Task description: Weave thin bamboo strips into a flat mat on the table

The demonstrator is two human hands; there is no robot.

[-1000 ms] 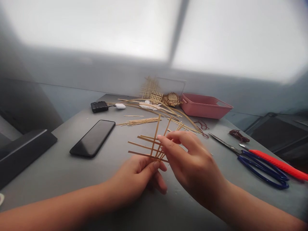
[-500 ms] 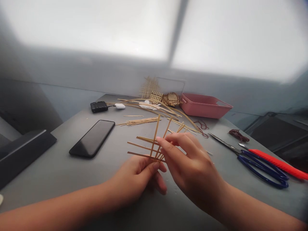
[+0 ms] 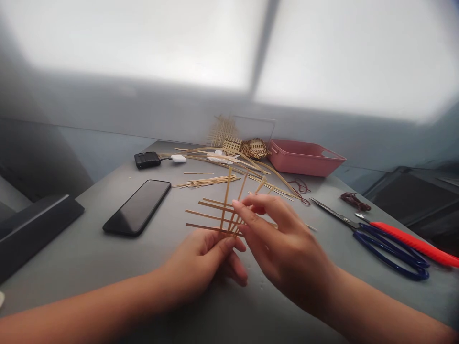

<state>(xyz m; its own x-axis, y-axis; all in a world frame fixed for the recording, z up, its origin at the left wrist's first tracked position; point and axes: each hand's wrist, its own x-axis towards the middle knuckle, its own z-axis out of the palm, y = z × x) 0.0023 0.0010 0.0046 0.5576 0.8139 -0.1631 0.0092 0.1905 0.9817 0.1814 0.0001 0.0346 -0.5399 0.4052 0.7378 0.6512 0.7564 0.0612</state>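
Several thin bamboo strips cross one another in a loose open lattice, held up above the table in front of me. My left hand pinches the lattice at its lower edge between thumb and fingers. On the lattice's right side, the fingertips of my right hand are closed on the strips near their crossings. Some strips stand up and fan out at the top, while others stick out to the left. The right-hand ends are partly hidden behind my right hand.
On the grey table lie a phone, a bundle of bamboo sticks, scissors and a red-handled tool. Farther back are a pink basket, woven pieces, brown cord and a black device.
The lattice has shifted slightly left and up with both hands. Another horizontal strip now shows separately at the top of the left-pointing ends.
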